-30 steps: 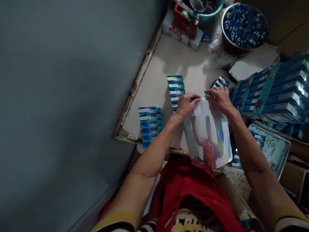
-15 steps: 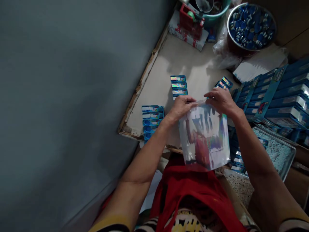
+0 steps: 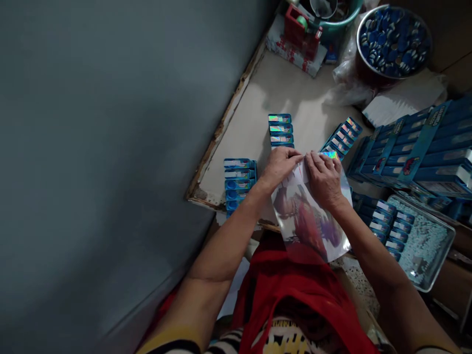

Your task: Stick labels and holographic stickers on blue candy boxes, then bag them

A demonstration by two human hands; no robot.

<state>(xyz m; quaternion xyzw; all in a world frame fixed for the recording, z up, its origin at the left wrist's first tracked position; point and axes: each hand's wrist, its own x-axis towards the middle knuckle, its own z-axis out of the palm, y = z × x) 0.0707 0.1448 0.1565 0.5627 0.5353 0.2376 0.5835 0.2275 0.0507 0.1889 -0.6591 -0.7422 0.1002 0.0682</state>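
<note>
A shiny, reflective plastic-looking sheet slopes from the table edge down over my lap. My left hand pinches its top edge near the left corner, thumb and fingers together. My right hand is bent over the upper right part of the sheet, fingertips pressed at the top edge; whatever lies under them is hidden. A rainbow-coloured patch shows beside those fingers. Just beyond my left hand lies a row of small blue packs with shiny labels. Another row of blue packs sits left of my left forearm.
A slanted row of blue packs lies beyond my right hand. Stacked blue boxes and a metal tray of pale pellets stand right. At the back are a red tape dispenser and a bowl of blue caps. A wall borders the left.
My right hand has come down and left, from above the sheet's top right edge onto its surface. The rainbow patch now shows beside its fingers. My left hand keeps its pinch.
</note>
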